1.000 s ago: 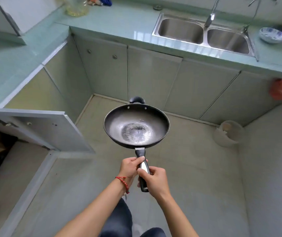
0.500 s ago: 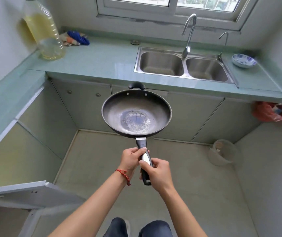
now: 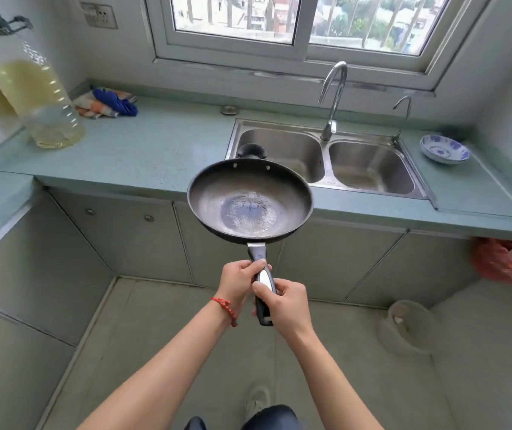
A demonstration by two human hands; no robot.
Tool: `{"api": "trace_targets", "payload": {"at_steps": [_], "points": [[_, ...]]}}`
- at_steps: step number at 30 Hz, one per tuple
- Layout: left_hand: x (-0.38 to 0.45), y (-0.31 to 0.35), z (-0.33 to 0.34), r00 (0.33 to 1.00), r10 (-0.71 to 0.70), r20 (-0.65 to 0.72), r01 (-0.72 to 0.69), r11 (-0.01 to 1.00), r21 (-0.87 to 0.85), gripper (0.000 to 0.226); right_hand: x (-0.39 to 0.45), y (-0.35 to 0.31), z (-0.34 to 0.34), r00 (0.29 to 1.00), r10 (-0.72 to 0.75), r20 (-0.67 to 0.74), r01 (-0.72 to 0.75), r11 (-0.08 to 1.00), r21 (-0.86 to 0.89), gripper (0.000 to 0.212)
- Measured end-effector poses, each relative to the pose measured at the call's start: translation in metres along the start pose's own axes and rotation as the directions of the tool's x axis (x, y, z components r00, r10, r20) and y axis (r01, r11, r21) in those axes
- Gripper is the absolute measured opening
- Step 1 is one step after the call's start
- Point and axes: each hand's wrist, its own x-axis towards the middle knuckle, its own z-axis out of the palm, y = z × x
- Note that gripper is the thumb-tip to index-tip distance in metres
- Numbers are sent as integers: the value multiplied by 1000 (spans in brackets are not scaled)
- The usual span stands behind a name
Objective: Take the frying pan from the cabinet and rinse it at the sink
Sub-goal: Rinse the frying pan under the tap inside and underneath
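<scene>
Oil bottle (image 3: pixel 35 97) stands at the counter's (image 3: pixel 155 156) far left, a bunched cloth (image 3: pixel 108 102) just beyond it near the wall. Your left hand (image 3: pixel 239 279) curls round the upper part of the pan's handle (image 3: pixel 262 279), a red bracelet (image 3: pixel 226 307) on that wrist; your right hand (image 3: pixel 284 301) grips the same handle just below. You hold the pan (image 3: pixel 250 201) level in mid-air, its far rim overlapping the double sink's (image 3: pixel 369 164) left basin. Behind stands the tap (image 3: pixel 333 97), and a blue-patterned bowl (image 3: pixel 444 148) rests right of the sink.
</scene>
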Motion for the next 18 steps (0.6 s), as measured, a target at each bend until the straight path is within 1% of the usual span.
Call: {"api": "trace_targets", "payload": {"at_steps": [4,9,12,18], "points": [[51,22,34,1000,17,-4,-17,1000,-7,21,57,-22,-24,999,-29,-14,28,999,-18,26],[106,45,65,1000,19,-4,-19,1000,-13,21,120,-40,-44,1000,-18,-8,18,999,-38,26],[145,58,77,1000,11,13,-10,1000,-28,27,158,-48,-51,1000,-14,-10,14,1000,-26,25],[233,77,94,999,-36,34,37,999,-22,31,243,-64,-53,998,41,-45,-41,999,-2,26]]}}
